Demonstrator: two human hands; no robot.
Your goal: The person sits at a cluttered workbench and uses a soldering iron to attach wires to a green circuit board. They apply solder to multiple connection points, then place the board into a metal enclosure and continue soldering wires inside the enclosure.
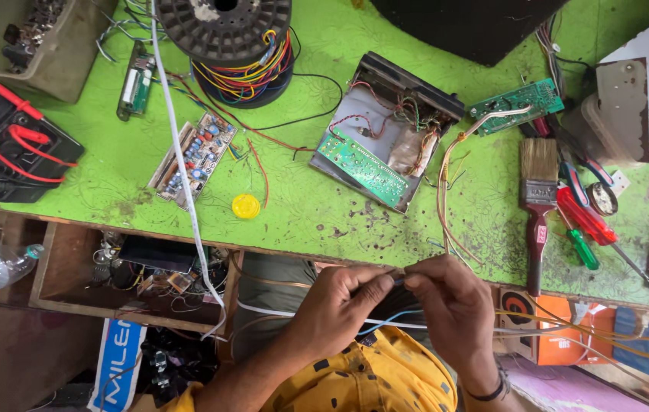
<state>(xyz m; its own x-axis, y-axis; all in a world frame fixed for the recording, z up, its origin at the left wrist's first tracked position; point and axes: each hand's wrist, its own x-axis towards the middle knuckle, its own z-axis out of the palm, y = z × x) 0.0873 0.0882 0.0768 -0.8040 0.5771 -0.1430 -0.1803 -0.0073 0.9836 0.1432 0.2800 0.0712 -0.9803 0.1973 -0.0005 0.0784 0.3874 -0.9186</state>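
My left hand (340,305) and my right hand (450,301) meet at the near edge of the green workbench (301,206). Both pinch the ends of thin wires (397,281) between thumb and fingers, fingertips almost touching. Blue and white wire strands (385,319) trail below the hands across my yellow shirt. An orange wire (447,191) runs from the hands up to an open metal chassis with a green circuit board (363,164) on the bench.
A wire spool (233,46), a small circuit board (195,156), a yellow disc (246,206) and a multimeter (4,137) lie left. A paintbrush (538,198), screwdrivers (584,225) and another green board (519,103) lie right. An open drawer (141,275) sits below.
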